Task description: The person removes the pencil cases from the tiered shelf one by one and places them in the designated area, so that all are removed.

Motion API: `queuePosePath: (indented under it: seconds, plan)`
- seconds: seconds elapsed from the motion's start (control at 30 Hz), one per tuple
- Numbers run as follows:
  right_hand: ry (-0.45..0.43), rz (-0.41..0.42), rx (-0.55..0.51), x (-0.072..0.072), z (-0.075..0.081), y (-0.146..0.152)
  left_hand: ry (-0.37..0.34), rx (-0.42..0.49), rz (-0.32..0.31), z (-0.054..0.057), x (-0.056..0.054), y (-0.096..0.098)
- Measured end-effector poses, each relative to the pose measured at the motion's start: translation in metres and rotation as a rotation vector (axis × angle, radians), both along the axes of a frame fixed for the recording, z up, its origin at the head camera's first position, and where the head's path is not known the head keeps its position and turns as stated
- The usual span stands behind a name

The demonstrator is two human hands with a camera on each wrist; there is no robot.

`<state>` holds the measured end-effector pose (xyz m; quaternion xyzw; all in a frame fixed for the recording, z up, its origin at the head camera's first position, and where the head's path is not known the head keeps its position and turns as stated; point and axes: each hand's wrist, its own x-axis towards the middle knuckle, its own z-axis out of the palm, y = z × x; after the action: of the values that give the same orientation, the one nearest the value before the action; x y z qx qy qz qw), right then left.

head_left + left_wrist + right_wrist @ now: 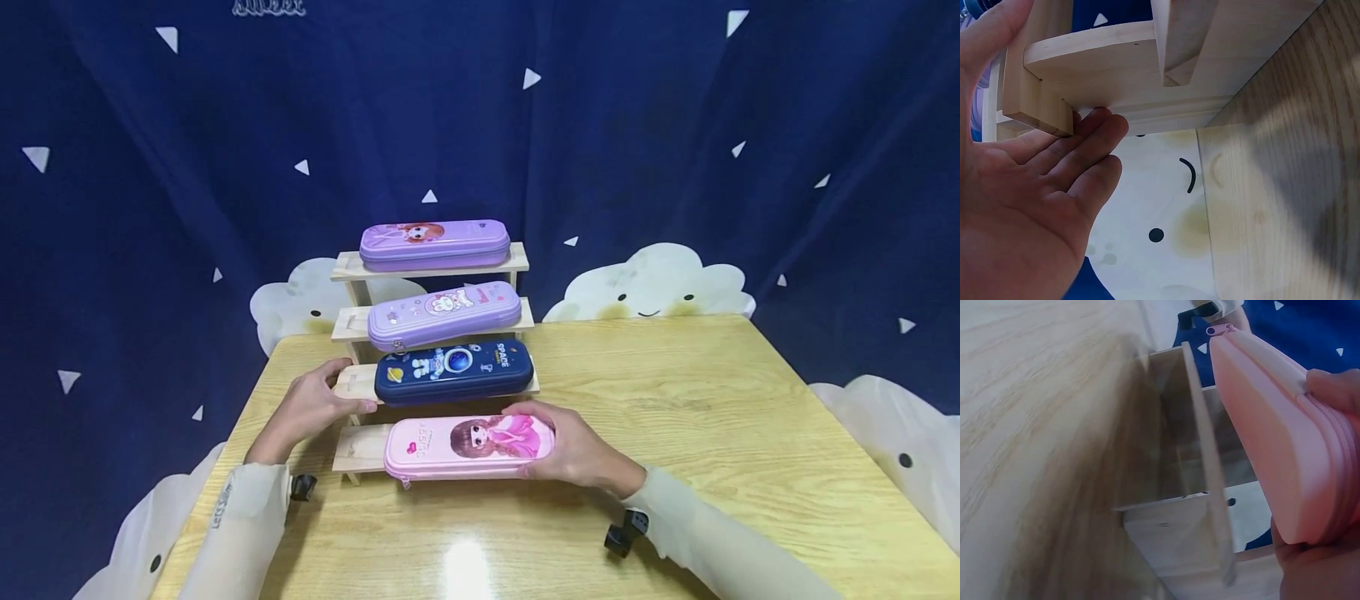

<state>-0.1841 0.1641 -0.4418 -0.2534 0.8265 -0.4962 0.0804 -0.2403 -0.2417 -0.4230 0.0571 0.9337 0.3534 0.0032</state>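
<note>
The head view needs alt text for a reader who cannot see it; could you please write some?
A person's right hand grips a pink pencil case on the lowest step of a wooden tiered rack, while the left hand rests against the rack's left side. Navy, lilac and purple cases fill the steps above, on a wooden table.

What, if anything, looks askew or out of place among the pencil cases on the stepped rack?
Only the pink pencil case on the lowest step stands out: it overhangs the front edge, with the right hand gripping its end. The other three cases lie flat on their steps. The left hand rests open against the wooden rack. Nothing looks spilled or damaged.
</note>
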Motion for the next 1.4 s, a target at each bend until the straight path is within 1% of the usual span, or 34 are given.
queuePosePath:
  seconds: [0.13,0.27,0.4,0.5,0.57,0.7,0.8,0.97,1.13,1.27,1.4]
  plan:
    - [0.004,0.012,0.01,0.007,0.011,0.004,-0.003,0.005,0.0,0.0,0.0,-0.002]
    - [0.034,0.01,0.011,0.015,0.024,0.008,-0.008,0.004,0.002,0.0,0.0,-0.002]
    - [0.074,0.007,-0.011,0.021,0.039,0.015,-0.01,-0.007,0.001,0.001,0.0,-0.001]
    - [0.087,-0.009,-0.021,0.023,0.052,0.022,-0.025,-0.008,0.002,0.001,-0.001,-0.001]
    - [0.099,-0.035,-0.026,0.023,0.059,0.026,-0.034,-0.005,0.003,0.001,-0.001,-0.001]
    - [0.144,-0.062,-0.061,0.021,0.072,0.037,-0.031,-0.003,0.002,0.001,-0.001,-0.001]
    - [0.187,-0.111,-0.06,0.018,0.08,0.045,-0.022,0.0,0.0,0.0,-0.001,-0.002]
    - [0.247,-0.241,-0.042,0.015,0.09,0.057,-0.011,0.014,-0.004,0.0,-0.001,-0.002]
    - [0.277,-0.348,-0.044,0.016,0.097,0.07,-0.015,0.011,-0.004,0.0,-0.001,-0.002]
    - [0.293,-0.436,-0.039,0.014,0.099,0.08,-0.011,-0.002,-0.011,0.0,-0.001,-0.001]
    - [0.309,-0.542,-0.011,0.006,0.097,0.09,-0.013,0.006,-0.008,-0.001,0.0,-0.003]
